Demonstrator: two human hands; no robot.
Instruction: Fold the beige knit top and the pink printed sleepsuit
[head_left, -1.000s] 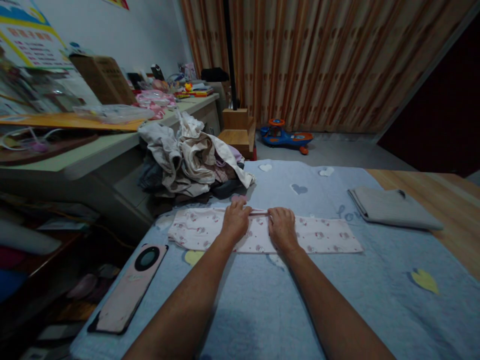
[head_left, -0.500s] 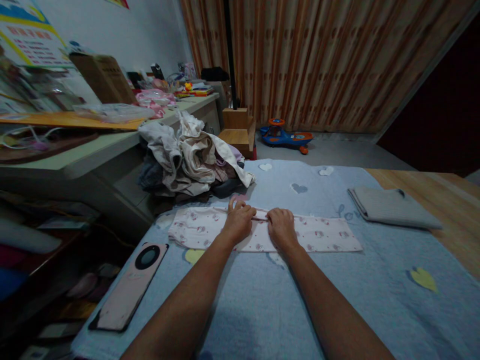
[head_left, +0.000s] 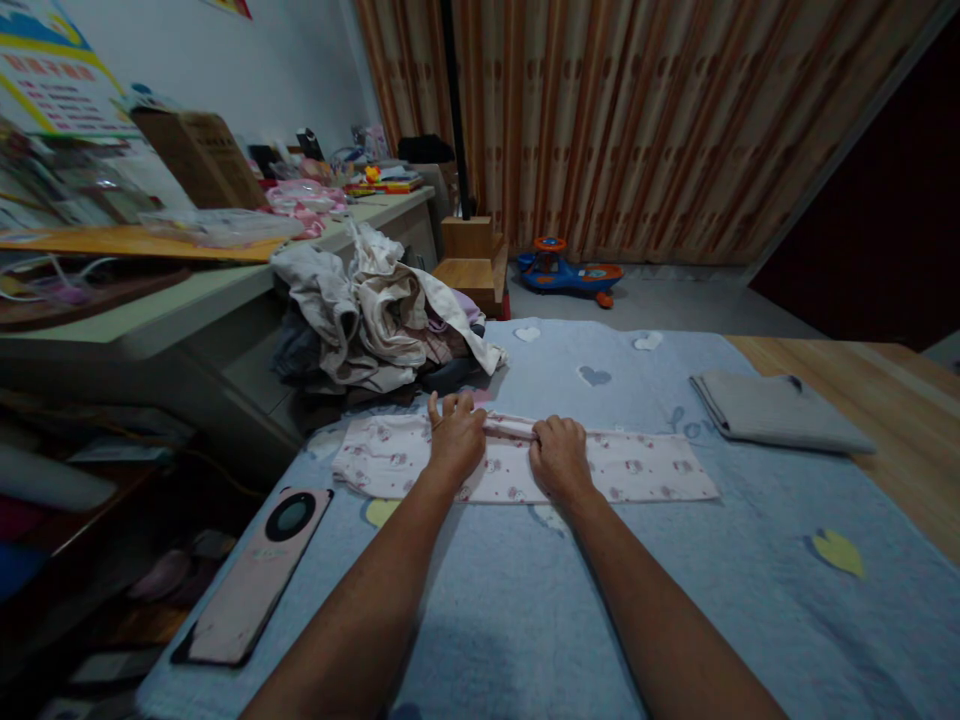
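Observation:
A pale pink garment (head_left: 645, 468) with a small cartoon print lies folded into a long strip across the blue bedspread. My left hand (head_left: 456, 440) rests on its left half, the thumb and fingers closed at the far edge. At the middle of the same edge my right hand (head_left: 561, 455) has its fingers curled onto the fabric. Between the two hands the far edge is slightly raised in a fold. Parts of my fingertips are hidden behind the hands.
A phone (head_left: 255, 580) lies at the left edge of the bedspread (head_left: 525, 620). Beyond it is a heap of clothes (head_left: 382, 320) beside a cluttered desk (head_left: 187, 300). A folded grey garment (head_left: 776, 412) lies at the right. A blue ride-on toy (head_left: 566, 272) stands on the floor.
My left hand has slid left along the far edge of the pink garment, widening the gap between my hands. My right hand stays at nearly the same place.

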